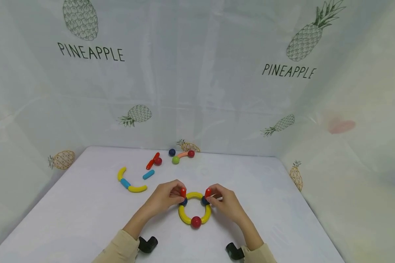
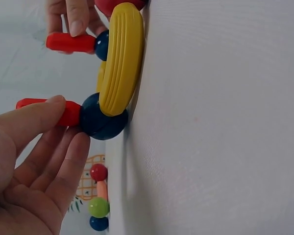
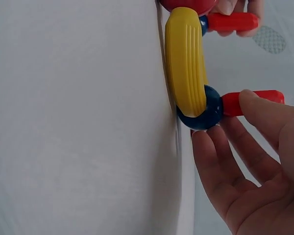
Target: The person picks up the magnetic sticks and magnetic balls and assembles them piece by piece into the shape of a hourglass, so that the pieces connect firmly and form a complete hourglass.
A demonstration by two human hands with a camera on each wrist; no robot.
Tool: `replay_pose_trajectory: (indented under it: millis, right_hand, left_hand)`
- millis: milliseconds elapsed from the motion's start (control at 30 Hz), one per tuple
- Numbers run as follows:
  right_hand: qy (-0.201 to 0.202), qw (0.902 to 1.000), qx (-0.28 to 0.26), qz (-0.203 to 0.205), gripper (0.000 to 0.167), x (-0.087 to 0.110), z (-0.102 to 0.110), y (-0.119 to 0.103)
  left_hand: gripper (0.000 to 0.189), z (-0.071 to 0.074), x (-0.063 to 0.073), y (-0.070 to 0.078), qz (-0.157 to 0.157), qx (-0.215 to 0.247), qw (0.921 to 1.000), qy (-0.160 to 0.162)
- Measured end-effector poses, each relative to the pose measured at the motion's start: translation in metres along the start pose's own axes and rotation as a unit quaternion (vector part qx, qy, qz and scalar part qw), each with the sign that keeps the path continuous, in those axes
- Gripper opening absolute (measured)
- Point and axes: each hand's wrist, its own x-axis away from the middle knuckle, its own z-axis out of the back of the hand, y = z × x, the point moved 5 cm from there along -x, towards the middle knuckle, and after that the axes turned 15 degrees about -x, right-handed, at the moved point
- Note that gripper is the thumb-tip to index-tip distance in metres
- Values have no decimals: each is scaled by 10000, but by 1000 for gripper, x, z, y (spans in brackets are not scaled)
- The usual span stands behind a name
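Note:
A ring of curved yellow rods [image 1: 185, 216] lies on the table, joined by two dark blue balls and a red ball [image 1: 196, 222] at the near side. My left hand [image 1: 166, 197] pinches a red rod [image 2: 71, 113] that stands upright on the left dark blue ball [image 2: 99, 121]. On the other side my right hand [image 1: 228, 204] pinches a second red rod [image 3: 231, 104], upright on the right dark blue ball [image 3: 206, 111]. In both wrist views the thumb presses along the rod, with fingertips close by the ball.
At the back left lie two curved yellow pieces joined by a blue rod [image 1: 125, 183], a loose blue rod [image 1: 148, 174], and red rods with a red ball [image 1: 158, 161]. Farther back are a dark blue ball [image 1: 172, 152], a green ball [image 1: 175, 160] and a pink curved rod [image 1: 183, 154].

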Motion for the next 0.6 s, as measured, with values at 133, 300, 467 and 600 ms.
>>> replay_pose_trajectory:
  millis: [133,300,467,600]
  right_hand:
    - [18,10000,12,-30,20,-1,-1,0]
    - [34,10000,-31,-77,19,-1,0,0]
    - [49,10000,-14,-65,20,-1,0,0]
    - [44,10000,-2,-49,20,0,0,-1]
  left_hand:
    - [29,2,0,-2,-58,29,10000,-52]
    - [31,7,0,-3,-64,106,9998,-186]
    - [31,21,2,-7,111,129,9998,39]
    - [31,36,3,-19,433,101,9984,351]
